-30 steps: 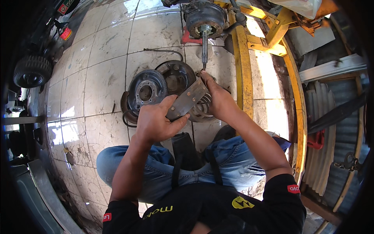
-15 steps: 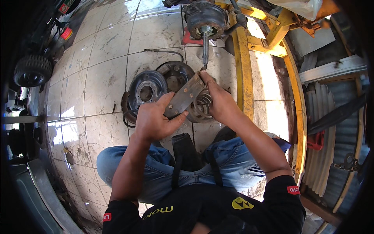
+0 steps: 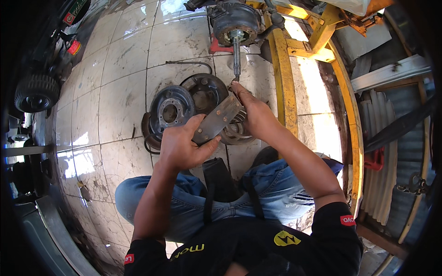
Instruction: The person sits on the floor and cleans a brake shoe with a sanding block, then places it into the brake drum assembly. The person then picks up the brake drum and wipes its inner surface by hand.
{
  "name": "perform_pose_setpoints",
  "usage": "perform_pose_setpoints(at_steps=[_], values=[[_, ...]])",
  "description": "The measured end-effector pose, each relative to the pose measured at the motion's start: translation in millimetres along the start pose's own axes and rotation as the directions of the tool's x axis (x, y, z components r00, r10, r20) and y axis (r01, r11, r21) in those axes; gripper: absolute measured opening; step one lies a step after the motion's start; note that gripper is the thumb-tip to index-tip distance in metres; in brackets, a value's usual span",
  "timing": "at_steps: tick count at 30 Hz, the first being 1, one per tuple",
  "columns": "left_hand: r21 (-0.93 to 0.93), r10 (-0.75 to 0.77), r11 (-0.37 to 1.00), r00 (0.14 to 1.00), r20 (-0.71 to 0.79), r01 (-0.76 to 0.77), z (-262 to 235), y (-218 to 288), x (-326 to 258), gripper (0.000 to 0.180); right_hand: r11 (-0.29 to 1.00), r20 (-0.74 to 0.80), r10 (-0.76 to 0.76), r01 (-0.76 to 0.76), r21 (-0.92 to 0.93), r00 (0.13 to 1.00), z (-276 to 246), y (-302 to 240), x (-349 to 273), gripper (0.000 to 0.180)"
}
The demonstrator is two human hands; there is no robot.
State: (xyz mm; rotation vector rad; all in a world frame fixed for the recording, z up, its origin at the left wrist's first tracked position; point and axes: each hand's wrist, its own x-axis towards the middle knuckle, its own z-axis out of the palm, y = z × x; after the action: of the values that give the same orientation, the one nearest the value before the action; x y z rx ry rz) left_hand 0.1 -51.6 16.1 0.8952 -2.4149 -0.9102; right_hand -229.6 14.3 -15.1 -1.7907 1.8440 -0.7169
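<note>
Both hands hold a brake shoe [image 3: 220,117], its dark lining dotted with rivets, at a slant above the floor. My left hand [image 3: 180,145] grips its near end, with the thumb along the edge. Closed on the far end is my right hand [image 3: 258,115], its fingers partly hidden behind the shoe. Just beyond the right fingertips is the tip of a splined shaft [image 3: 236,60], which sticks out of a dark round hub [image 3: 235,23]. Below the shoe lie black round backing plates [image 3: 159,101] and a ringed metal part [image 3: 239,134], partly covered by my hands.
A yellow steel frame [image 3: 283,83] stands to the right of the hub. On the tiled floor [image 3: 117,110] a thin hose [image 3: 189,63] lies behind the plates. A tyre [image 3: 37,93] is at the far left; corrugated sheets [image 3: 380,161] lean at the right.
The view has shifted slightly, so the hub and plates appear a little further left. Both hands keep their hold on the brake shoe, which has barely moved or tilted.
</note>
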Motion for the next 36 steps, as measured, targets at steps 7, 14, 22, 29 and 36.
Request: perform_pose_setpoints(at_steps=[7, 14, 22, 29, 36], values=[[-0.031, -0.049, 0.998, 0.995, 0.091, 0.052, -2, 0, 2, 0.052, 0.999, -0.042, -0.035, 0.034, -0.024, 0.998, 1, -2, -9, 0.085], [-0.163, -0.165, 0.973, 0.986, 0.001, 0.163, 2, -9, 6, 0.051, 0.999, -0.028, -0.038, 0.037, -0.039, 0.999, -1, -7, -10, 0.084], [0.029, 0.030, 0.999, 0.999, -0.017, -0.029, -4, -10, 5, 0.056, 0.998, -0.036, -0.033, 0.032, -0.048, 0.999, 4, -5, -9, 0.082], [0.060, 0.057, 0.996, 0.997, 0.042, -0.059, -3, -7, -1, 0.058, 0.997, -0.037, -0.024, 0.021, -0.074, 0.999, 6, -2, -10, 0.084], [0.112, 0.103, 0.989, 0.995, -0.018, -0.100, -8, -16, -2, 0.057, 0.975, -0.031, -0.110, 0.102, -0.197, 0.993, 11, -7, -11, 0.080]])
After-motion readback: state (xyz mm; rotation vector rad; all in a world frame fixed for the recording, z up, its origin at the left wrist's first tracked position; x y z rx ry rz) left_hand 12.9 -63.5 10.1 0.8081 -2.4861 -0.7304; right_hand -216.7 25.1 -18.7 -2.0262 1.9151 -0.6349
